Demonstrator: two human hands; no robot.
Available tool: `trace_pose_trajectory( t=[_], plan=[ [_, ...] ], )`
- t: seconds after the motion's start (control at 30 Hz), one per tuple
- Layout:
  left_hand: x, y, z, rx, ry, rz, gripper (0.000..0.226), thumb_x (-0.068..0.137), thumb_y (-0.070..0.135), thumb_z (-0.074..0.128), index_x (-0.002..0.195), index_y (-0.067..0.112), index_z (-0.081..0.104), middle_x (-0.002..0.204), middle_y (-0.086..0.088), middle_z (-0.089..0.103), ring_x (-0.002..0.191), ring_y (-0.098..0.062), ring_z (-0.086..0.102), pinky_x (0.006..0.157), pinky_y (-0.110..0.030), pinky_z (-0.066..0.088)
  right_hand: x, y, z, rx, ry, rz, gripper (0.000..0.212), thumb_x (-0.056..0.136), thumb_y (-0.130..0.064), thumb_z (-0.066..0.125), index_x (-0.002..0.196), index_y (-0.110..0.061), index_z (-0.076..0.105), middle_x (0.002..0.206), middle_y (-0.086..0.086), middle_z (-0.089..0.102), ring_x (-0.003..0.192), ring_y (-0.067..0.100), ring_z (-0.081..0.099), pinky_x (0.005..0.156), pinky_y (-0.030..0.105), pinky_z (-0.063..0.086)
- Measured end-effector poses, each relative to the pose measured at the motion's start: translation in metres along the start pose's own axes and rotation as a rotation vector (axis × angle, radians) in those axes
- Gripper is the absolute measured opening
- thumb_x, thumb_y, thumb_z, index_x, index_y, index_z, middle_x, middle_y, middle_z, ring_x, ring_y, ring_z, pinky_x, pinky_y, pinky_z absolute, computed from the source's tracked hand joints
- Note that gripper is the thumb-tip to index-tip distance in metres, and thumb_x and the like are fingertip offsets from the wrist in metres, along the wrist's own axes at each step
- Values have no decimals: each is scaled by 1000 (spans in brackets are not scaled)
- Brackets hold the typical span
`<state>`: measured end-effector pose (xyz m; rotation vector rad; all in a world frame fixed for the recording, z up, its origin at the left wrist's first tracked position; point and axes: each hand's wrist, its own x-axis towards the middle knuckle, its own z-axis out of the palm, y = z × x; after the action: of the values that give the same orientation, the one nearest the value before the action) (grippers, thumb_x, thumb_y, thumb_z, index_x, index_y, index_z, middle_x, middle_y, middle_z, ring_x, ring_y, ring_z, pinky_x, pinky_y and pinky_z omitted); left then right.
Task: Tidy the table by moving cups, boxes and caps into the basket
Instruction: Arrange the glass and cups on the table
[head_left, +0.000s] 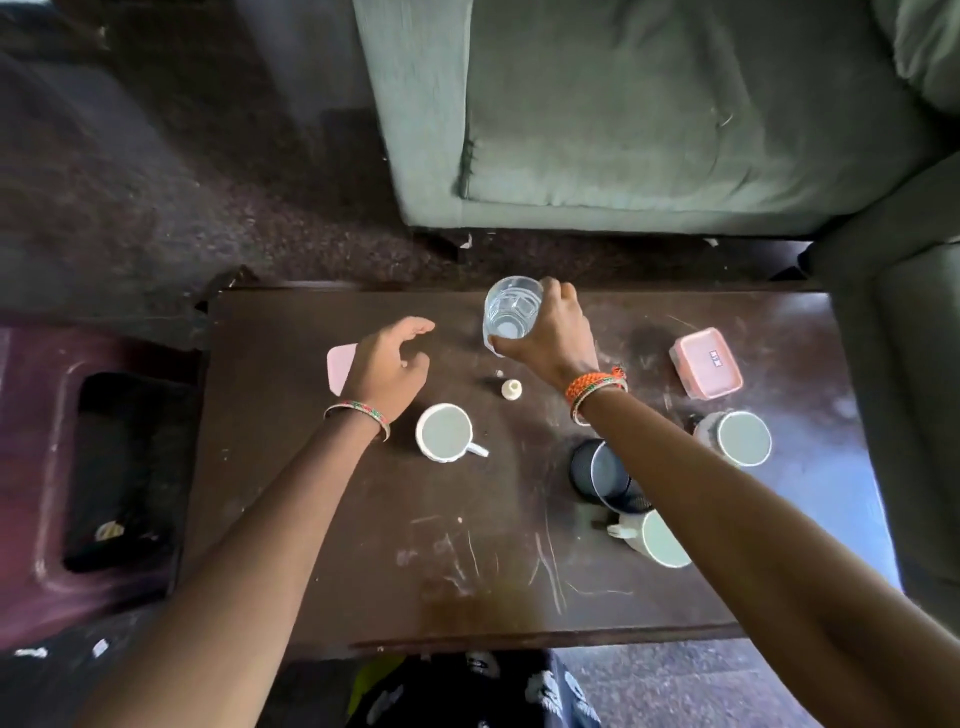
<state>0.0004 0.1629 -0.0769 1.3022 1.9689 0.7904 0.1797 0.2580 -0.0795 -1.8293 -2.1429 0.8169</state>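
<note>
My right hand (550, 332) grips a clear glass cup (511, 309) at the far middle of the dark wooden table (363, 545). My left hand (387, 364) hovers open over a pink lid (340, 366), half hiding it. A white mug (445, 432) stands just right of my left wrist. A small white cap (511, 389) lies between my hands. A pink lidded box (706, 362) sits at the far right. Two more white mugs (740, 437) (657, 538) stand on the right, the nearer one partly under my right forearm. The dark basket (124, 467) is left of the table.
A black mesh cup (602, 475) stands beside the near white mug, partly covered by my right forearm. The basket rests on a maroon stool (31, 467). A green sofa (649, 119) runs along the far side, and another cushion (904, 415) flanks the right edge.
</note>
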Motion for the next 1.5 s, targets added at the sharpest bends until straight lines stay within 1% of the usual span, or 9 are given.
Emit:
trace_pose_trajectory(
  t=[0.1, 0.23, 0.57, 0.73, 0.93, 1.1, 1.23, 1.33, 1.5],
  plan=[
    [-4, 4, 3, -11, 16, -15, 40, 78, -1, 49, 111, 16, 63, 113, 2, 67, 103, -7, 57, 78, 3, 34, -1, 5, 6, -8, -18, -15, 85, 56, -47, 84, 121, -7, 46, 117, 13, 52, 99, 34, 59, 80, 39, 50],
    [-8, 6, 11, -50, -9, -43, 41, 79, -2, 47, 113, 15, 62, 115, -2, 66, 110, -15, 58, 90, -21, 41, -3, 10, 8, -32, -34, -55, 85, 57, -45, 85, 122, -8, 44, 117, 12, 51, 101, 34, 57, 77, 39, 50],
    [-22, 25, 34, -54, -66, -48, 40, 78, -2, 48, 111, 15, 62, 114, -3, 66, 102, -12, 60, 77, -17, 42, -12, -1, -9, -119, -98, 43, 127, 58, -57, 80, 149, -8, 6, 141, 11, 34, 127, 34, 38, 95, 53, 42],
    [-30, 45, 49, -93, -121, -57, 44, 78, -3, 46, 114, 16, 61, 117, -3, 66, 104, -13, 61, 80, -18, 45, -50, 22, -41, -148, -41, 73, 107, 64, -58, 73, 144, -8, 22, 138, 13, 36, 124, 35, 38, 97, 53, 39],
    [-84, 60, 80, -128, -118, -2, 47, 74, -6, 46, 113, 14, 64, 113, -7, 69, 104, -20, 64, 87, -34, 54, -135, 74, -50, -240, -230, 122, 91, 70, -61, 68, 137, -12, 30, 138, 13, 35, 126, 36, 34, 100, 52, 35],
    [-124, 50, 94, -196, -110, -96, 49, 76, -10, 43, 115, 10, 63, 115, -8, 68, 107, -18, 63, 86, -21, 50, -164, 88, -35, -235, -373, 73, 108, 65, -44, 78, 147, -14, 14, 148, 18, 18, 134, 41, 18, 105, 56, 32],
    [-134, 40, 98, -236, -60, -132, 47, 76, -13, 42, 113, 6, 64, 112, -10, 69, 102, -15, 64, 80, -10, 49, -161, 93, -25, -204, -296, 47, 99, 66, -18, 75, 147, -8, 19, 142, 24, 26, 121, 49, 33, 100, 53, 36],
    [-141, 34, 93, -255, -25, -156, 45, 77, -13, 42, 112, 5, 65, 111, -10, 69, 98, -11, 63, 76, 1, 44, -165, 86, -17, -184, -271, 26, 100, 67, -19, 79, 146, -10, 20, 138, 22, 30, 119, 47, 37, 97, 54, 39],
    [-148, 22, 66, -326, 52, -172, 45, 77, -14, 41, 110, 4, 65, 108, -10, 69, 96, -14, 66, 79, -5, 48, -176, 51, 2, -198, -310, 14, 102, 69, -23, 81, 147, -14, 16, 141, 19, 28, 124, 42, 36, 94, 54, 46]
  ],
)
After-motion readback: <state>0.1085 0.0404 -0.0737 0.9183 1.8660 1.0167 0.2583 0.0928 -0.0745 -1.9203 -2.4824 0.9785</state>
